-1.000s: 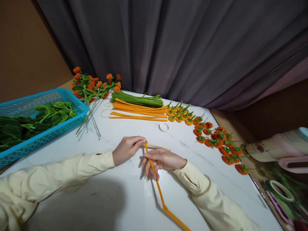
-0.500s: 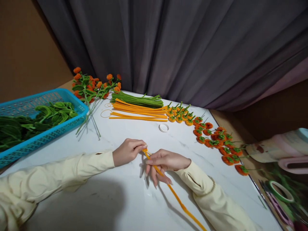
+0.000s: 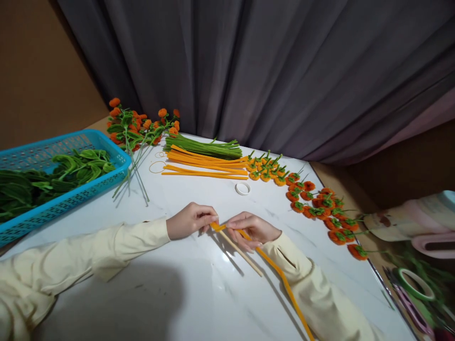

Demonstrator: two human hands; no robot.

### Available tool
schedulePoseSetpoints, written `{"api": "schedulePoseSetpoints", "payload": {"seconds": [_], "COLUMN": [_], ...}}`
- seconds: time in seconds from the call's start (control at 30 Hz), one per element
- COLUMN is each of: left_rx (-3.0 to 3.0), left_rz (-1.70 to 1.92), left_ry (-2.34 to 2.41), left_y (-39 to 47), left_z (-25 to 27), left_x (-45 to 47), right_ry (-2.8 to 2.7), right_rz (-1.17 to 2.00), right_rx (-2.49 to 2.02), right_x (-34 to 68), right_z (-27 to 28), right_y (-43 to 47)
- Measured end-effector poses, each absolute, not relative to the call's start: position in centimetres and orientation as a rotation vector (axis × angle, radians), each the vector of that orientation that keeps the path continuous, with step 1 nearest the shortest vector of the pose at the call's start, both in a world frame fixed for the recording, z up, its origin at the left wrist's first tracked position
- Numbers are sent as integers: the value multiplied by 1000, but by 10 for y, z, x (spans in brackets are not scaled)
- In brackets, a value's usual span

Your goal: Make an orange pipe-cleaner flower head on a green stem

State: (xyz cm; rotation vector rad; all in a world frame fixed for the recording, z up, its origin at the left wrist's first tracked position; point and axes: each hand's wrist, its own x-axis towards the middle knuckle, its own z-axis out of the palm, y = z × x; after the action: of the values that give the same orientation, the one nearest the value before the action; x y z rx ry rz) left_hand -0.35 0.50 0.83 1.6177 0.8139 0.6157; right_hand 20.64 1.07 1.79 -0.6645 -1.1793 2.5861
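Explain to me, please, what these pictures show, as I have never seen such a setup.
There is no machine: these are a person's bare hands, seen by a camera worn on the head, looking forward and down. The left hand pinches an orange strip at the end of a thin stick; the right hand holds the strip farther along. On the white table lie green strips, yellow-orange strips, a white ring and flower heads. At left, a blue basket holds green leaves.

The worktop is fairly bright, with glare and a broad soft shadow on it; behind it, the curtain is dim.
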Motion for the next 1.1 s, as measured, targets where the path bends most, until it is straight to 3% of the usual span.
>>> {"api": "schedulePoseSetpoints", "payload": {"seconds": [0.47, 1.1], "left_rx": [1079, 1244], "left_rz": [681, 754], "left_ry": [745, 847], "left_y": [12, 11], "left_z": [6, 1], "left_x": [-1, -3], "right_ry": [-1237, -1318], "right_rz": [2337, 2216], "right_rx": [-746, -768], "right_x": [195, 186], "right_z": [14, 15], "right_y": [3, -4]}}
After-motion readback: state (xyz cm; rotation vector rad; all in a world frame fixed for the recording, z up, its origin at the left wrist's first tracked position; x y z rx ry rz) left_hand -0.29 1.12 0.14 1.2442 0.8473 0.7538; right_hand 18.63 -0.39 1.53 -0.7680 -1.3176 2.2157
